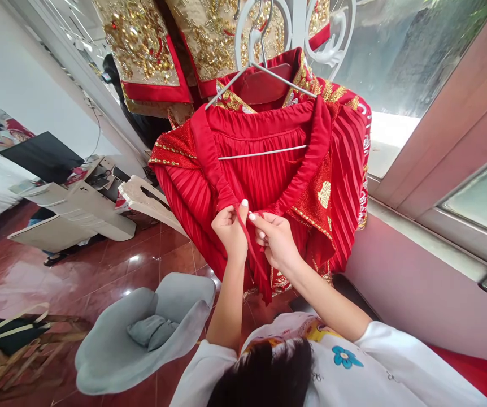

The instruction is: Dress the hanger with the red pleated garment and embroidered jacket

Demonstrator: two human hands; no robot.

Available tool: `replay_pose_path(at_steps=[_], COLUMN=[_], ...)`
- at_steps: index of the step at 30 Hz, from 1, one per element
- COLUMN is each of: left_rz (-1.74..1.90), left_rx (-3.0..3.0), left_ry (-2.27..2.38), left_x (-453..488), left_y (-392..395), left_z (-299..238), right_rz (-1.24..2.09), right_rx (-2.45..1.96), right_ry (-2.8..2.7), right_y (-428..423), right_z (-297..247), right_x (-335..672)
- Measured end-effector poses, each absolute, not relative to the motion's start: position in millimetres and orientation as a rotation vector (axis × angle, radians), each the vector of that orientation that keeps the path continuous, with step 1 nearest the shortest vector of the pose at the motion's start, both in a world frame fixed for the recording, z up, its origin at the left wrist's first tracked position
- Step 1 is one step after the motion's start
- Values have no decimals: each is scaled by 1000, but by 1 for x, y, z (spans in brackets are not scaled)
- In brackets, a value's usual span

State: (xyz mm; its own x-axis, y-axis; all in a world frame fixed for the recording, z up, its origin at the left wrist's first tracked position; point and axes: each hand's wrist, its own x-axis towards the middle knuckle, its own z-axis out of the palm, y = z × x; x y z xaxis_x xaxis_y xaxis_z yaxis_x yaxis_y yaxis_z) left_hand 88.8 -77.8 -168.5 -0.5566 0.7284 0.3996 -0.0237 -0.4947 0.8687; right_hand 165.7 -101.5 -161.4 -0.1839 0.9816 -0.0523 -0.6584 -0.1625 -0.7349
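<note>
Grip (278, 236) on red skirt (256, 175), tiled floor (175, 257)

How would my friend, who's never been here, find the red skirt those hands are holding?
Find the big window on the right, then go left to the pale hanger. The red skirt hangs there, its front pinched by the left hand and right hand. Unlike the gold-collared red garment behind, it has a plain, gathered waistband.
</note>
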Motion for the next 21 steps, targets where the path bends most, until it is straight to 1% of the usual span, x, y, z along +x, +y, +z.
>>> replay_pose_path(at_steps=[4,7,9,14,18,21], left_rz=[2034,1980,2018,2067,1914,1781], left_rx=[1004,966,966,1058,1189,1552], left_ry=[1035,890,867,913,1042,1243], left_x=[90,89,87,84,76,68], left_y=[-80,-77,-75,-73,-81,-93], left_z=[-168,-169,-171,-178,-179,-175], right_rz=[1394,1295,1263,1350,1421,1417], right_rx=[-671,-700,-735,-756,-746,-744], right_ry=[-866,-951,-956,-876,-825,-827], right_y=[-97,-92,-90,-89,-88,-87], right_z=[-168,-172,-173,-171,-168,-167], right_x=[165,163,162,163,166,170])
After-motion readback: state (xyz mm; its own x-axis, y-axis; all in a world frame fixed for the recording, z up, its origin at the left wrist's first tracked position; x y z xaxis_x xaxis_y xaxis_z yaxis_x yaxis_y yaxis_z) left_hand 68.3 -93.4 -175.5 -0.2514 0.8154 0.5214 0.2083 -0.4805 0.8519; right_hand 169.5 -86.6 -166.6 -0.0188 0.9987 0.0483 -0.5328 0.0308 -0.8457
